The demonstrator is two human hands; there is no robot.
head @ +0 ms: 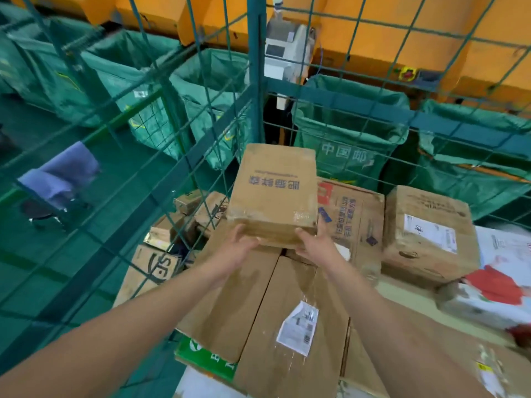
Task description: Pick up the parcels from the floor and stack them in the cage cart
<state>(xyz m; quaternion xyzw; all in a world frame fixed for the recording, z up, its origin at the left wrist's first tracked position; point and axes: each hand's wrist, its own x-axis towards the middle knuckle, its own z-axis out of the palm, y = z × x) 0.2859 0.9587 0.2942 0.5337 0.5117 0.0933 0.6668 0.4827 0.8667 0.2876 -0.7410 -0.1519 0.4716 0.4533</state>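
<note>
Green floor and orange sorting machinery lie beyond the mesh, with green mail sacks (347, 139) hanging at twelve and one o'clock outside the cage cart (255, 81). Inside the cart, brown parcels already form a layer: a long carton with a white label (293, 320) at six o'clock, a printed carton (353, 222) and a labelled box (425, 234) toward three o'clock.

The parcel in hand (274, 193) sits at the far corner, near the cart's upright post, its long axis running away from the person toward twelve o'clock. Both hands hold its near end: the left hand (238, 248) grips the near left corner with thumb on top, the right hand (316, 245) clamps the near right corner, fingers curled underneath (as far as the blur allows). So the box lies directly ahead of both grips, equally close to each. Whether its underside already rests on the cartons below cannot be told; the likely step is settling it against the corner.
</note>
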